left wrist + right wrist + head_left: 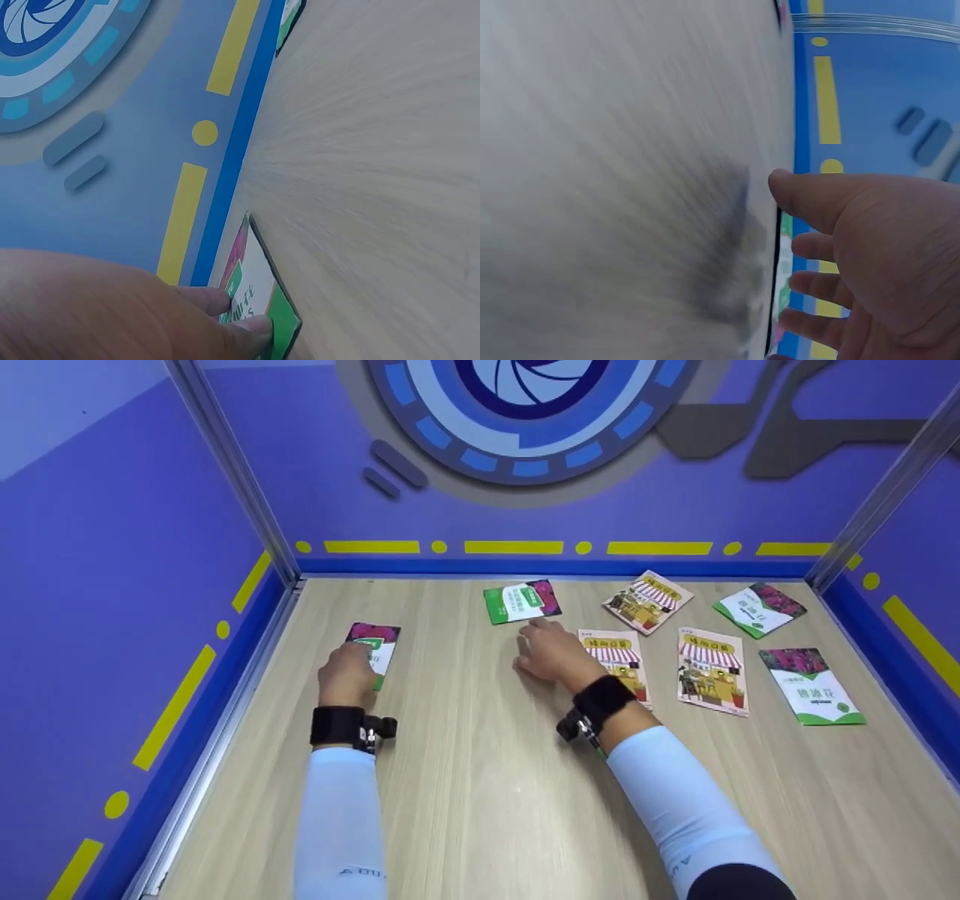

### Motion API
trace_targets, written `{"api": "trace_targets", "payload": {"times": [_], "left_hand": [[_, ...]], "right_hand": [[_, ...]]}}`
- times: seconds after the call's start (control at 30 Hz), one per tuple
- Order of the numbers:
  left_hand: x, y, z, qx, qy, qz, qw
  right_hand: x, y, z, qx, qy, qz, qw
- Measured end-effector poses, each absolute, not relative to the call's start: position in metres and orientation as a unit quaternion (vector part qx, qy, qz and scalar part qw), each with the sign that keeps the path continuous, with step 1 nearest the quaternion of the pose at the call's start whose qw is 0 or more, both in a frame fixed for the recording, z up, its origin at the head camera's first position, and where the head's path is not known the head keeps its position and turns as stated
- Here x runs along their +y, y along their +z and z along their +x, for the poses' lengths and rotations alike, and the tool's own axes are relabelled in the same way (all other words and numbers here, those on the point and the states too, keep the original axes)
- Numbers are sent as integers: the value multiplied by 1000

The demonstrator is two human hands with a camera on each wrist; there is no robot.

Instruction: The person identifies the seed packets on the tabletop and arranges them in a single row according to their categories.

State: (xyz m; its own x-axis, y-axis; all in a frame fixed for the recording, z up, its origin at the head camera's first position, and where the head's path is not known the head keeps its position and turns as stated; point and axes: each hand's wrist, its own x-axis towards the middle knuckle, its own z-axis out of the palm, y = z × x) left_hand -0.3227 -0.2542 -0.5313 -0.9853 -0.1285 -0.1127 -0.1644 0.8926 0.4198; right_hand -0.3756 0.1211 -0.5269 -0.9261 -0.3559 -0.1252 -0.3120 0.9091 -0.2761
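Note:
My left hand (pixel 347 671) rests on a green-and-white seed packet (pixel 384 653) with magenta flowers, which lies on the left part of the table. In the left wrist view, thumb and a finger touch the face of that packet (pixel 259 281). Held over the middle of the table, my right hand (pixel 551 652) has its fingers extended and spread, with nothing between them. Just beyond its fingertips lies another green-and-white seed packet (pixel 517 601); whether they touch it I cannot tell. Partly behind the right hand and wrist is a cream packet (pixel 619 656) with a striped awning picture.
On the right are two more cream awning packets (pixel 649 601), one nearer and upright (pixel 711 671). Beyond them lie two green-and-white flower packets, one tilted at the back (pixel 761 609) and one nearer (pixel 812 687). Blue-purple panels (pixel 435 521) border the wooden table (pixel 480 780).

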Motion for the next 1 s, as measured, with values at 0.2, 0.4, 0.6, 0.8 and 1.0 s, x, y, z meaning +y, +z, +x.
{"api": "trace_targets", "payload": {"times": [0.2, 0.4, 0.6, 0.8, 1.0], "left_hand": [[-253, -531, -321, 974, 209, -80, 48], [-250, -534, -321, 976, 201, -74, 37], [-242, -527, -325, 976, 205, -73, 26], [-230, -520, -328, 973, 226, -43, 19], [-200, -510, -326, 962, 272, -6, 29]], "right_hand": [[108, -531, -387, 965, -127, -202, 107], [102, -532, -392, 962, -126, -202, 131], [105, -534, -388, 960, -124, -207, 143], [110, -533, -378, 959, -88, -246, 114], [117, -528, -358, 952, -65, -273, 122]]}}
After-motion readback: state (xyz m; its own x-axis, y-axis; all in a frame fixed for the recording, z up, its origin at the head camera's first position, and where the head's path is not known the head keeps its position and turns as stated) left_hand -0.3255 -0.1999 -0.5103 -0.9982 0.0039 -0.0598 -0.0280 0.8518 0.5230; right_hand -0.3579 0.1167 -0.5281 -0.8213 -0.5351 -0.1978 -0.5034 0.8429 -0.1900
